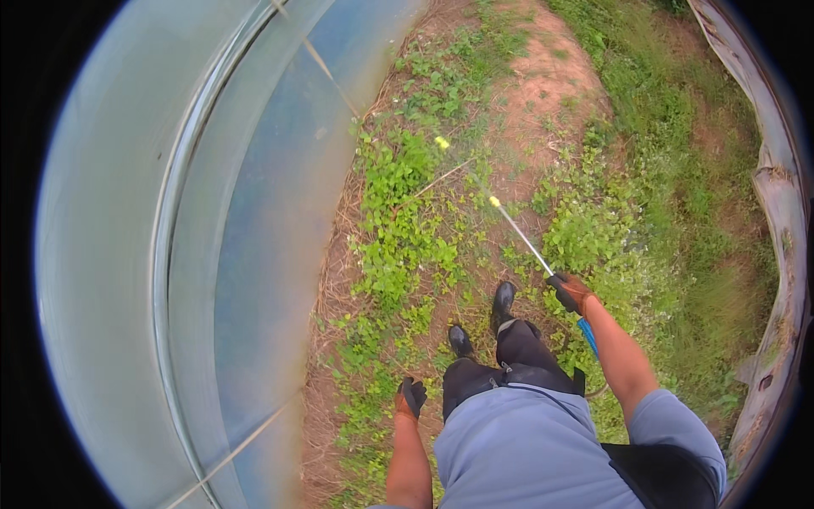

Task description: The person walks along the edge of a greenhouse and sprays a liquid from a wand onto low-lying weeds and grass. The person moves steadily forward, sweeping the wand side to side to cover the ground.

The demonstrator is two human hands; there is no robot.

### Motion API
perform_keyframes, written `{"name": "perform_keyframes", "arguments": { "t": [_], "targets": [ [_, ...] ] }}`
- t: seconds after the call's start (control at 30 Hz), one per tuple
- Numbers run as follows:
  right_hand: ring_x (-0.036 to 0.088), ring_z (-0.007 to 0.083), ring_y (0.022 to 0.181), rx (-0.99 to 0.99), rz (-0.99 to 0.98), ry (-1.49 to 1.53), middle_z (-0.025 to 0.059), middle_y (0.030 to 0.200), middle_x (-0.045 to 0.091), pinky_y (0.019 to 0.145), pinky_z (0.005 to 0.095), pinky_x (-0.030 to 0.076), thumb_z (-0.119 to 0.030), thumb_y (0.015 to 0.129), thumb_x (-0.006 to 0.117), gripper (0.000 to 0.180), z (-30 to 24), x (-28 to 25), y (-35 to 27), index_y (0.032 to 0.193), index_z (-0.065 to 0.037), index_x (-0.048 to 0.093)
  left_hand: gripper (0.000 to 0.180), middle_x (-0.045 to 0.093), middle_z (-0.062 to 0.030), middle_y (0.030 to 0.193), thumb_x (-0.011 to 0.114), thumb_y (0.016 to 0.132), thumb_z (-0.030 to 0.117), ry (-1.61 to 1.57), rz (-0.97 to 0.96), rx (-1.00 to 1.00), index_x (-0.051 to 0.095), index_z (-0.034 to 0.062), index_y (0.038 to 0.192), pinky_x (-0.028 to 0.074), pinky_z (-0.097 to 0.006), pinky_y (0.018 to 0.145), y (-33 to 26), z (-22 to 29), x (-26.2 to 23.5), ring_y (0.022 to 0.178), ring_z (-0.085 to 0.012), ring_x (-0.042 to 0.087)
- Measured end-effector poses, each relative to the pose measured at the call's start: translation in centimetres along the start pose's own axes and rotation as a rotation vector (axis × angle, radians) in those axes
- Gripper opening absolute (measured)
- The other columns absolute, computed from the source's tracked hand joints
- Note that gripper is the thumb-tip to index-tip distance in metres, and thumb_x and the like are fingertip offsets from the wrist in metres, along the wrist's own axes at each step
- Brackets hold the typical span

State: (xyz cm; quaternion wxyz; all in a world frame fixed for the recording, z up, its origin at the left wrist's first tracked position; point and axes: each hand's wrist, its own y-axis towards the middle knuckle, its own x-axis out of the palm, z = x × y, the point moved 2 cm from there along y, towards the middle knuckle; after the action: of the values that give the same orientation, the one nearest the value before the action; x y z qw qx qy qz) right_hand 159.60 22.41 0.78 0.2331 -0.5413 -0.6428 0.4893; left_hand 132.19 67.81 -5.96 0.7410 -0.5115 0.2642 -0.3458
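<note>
My right hand (573, 293), in an orange and black work glove, is closed round the handle end of a spray wand (527, 240). The thin metal tube points ahead and to the left, with a yellow nozzle (494, 201) at its end and a faint mist beyond it. A blue hose or grip piece (588, 337) hangs beneath that hand. Farther ahead is another yellow piece (442, 142); I cannot tell whether it joins the wand. My left hand (411, 397), gloved the same way, hangs beside my left hip with fingers loosely bent and nothing visible in it.
Plastic sheeting of a greenhouse (263, 280) with a metal pipe (161, 254) rises on the left. Leafy weeds (390, 246) and a bare dirt path (551, 76) lie ahead. A dry stalk (432, 182) crosses the weeds. Rolled sheeting (778, 204) borders the right.
</note>
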Motion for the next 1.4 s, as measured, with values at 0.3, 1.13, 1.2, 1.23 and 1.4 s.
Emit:
{"name": "perform_keyframes", "arguments": {
  "t": [0.3,1.13,1.2,1.23,1.4],
  "targets": [
    [0.062,0.0313,0.072,-0.067,0.296,0.162,0.0168,0.082,0.066,0.066,0.0427,0.047,-0.037,0.087,0.054,0.041,9.0,-9.1,7.4,0.115,-0.008,0.061,0.050,0.060,-0.0143,0.111,0.053,0.090,0.041,0.290,-0.135,0.194,0.048,0.0084,0.127,0.051,-0.036,0.078,-2.1,11.0,15.9,0.093,-0.0247,0.061],
    [0.059,0.0341,0.073,0.356,0.777,0.613,0.0199,0.078,0.061,0.066,0.0424,0.045,-0.029,0.086,0.054,0.030,29.8,-5.0,0.2,0.093,-0.001,0.064,0.046,0.063,-0.0133,0.105,0.050,0.091,0.038,0.947,-0.405,0.106,0.047,0.0080,0.126,0.051,-0.033,0.070,3.9,20.8,46.4,0.084,-0.0219,0.061],
    [0.059,0.0417,0.085,0.256,0.588,0.416,0.0250,0.090,0.063,0.074,0.0467,0.046,-0.029,0.086,0.052,0.032,17.1,-6.9,-0.4,0.097,-0.001,0.064,0.049,0.061,-0.0160,0.113,0.050,0.091,0.039,0.970,-0.428,0.167,0.047,0.0055,0.126,0.052,-0.035,0.075,6.1,24.6,45.6,0.091,-0.0246,0.061],
    [0.059,0.0423,0.090,0.209,0.487,0.287,0.0249,0.096,0.063,0.077,0.0476,0.046,-0.032,0.086,0.051,0.034,11.4,-8.4,-1.8,0.099,-0.003,0.064,0.049,0.061,-0.0163,0.114,0.050,0.091,0.040,0.960,-0.448,0.159,0.047,0.0050,0.126,0.052,-0.035,0.077,6.6,25.2,45.9,0.093,-0.0253,0.061],
    [0.059,0.0437,0.091,0.134,0.469,0.011,0.0265,0.093,0.063,0.079,0.0481,0.046,-0.034,0.087,0.049,0.037,2.0,-9.9,1.1,0.097,-0.003,0.065,0.052,0.059,-0.0186,0.117,0.053,0.090,0.041,0.943,-0.481,0.170,0.048,0.0028,0.126,0.051,-0.037,0.082,7.0,31.4,53.5,0.099,-0.0285,0.060]
  ]
}}
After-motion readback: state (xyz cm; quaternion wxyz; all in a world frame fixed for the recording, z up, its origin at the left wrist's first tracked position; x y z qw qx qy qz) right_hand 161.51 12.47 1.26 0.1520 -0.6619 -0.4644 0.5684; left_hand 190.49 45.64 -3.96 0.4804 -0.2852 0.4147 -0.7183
